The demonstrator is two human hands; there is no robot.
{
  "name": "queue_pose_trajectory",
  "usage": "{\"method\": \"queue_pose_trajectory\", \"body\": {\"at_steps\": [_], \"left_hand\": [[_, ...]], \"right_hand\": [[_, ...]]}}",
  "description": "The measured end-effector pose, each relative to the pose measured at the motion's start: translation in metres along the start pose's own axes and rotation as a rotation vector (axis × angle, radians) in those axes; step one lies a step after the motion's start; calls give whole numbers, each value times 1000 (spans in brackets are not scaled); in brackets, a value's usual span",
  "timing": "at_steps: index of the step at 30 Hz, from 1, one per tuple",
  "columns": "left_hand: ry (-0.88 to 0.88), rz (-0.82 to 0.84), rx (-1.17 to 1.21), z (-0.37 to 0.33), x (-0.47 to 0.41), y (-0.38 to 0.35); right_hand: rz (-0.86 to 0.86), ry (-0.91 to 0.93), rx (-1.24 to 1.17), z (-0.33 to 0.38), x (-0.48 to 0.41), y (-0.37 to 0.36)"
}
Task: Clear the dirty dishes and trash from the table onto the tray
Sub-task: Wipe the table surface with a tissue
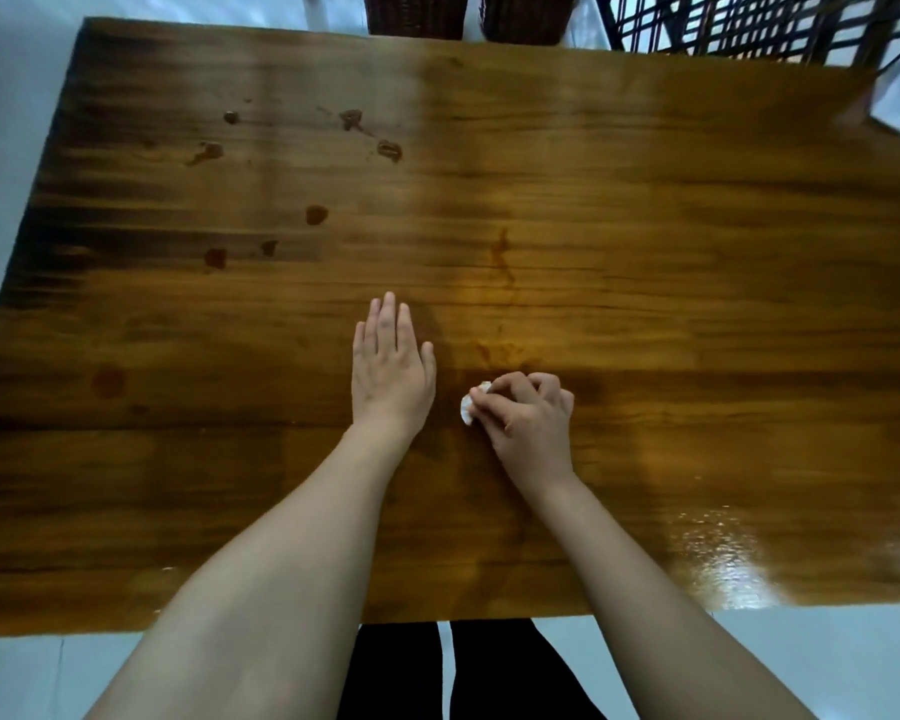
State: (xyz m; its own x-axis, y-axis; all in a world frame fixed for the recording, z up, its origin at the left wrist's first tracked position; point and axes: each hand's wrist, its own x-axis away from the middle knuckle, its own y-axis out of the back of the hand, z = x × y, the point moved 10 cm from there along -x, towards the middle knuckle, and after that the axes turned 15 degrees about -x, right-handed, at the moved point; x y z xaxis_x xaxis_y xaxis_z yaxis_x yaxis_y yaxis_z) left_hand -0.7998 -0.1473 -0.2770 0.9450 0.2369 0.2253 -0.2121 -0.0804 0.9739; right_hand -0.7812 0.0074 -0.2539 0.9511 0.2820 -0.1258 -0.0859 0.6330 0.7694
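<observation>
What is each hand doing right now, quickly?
Left hand: open, fingers straight, lying flat on the table.
Right hand: fingers curled round a small white tissue, holding it against the table.

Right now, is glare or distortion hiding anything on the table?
Head view: glare washes out the table near its right front corner; wide-angle distortion bows its edges; the stains at left read clearly.

Brown grained table (645, 200), white tissue (466, 407)
</observation>
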Motion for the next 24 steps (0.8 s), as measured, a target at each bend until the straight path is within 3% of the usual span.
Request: {"method": "queue_pose_trajectory", "body": {"at_steps": [10, 24], "left_hand": [[40, 11, -32, -3, -16, -10], [66, -28, -14, -2, -18, -9]], "right_hand": [[160, -119, 8, -20, -94, -13], [151, -105, -39, -41, -21, 21]]}}
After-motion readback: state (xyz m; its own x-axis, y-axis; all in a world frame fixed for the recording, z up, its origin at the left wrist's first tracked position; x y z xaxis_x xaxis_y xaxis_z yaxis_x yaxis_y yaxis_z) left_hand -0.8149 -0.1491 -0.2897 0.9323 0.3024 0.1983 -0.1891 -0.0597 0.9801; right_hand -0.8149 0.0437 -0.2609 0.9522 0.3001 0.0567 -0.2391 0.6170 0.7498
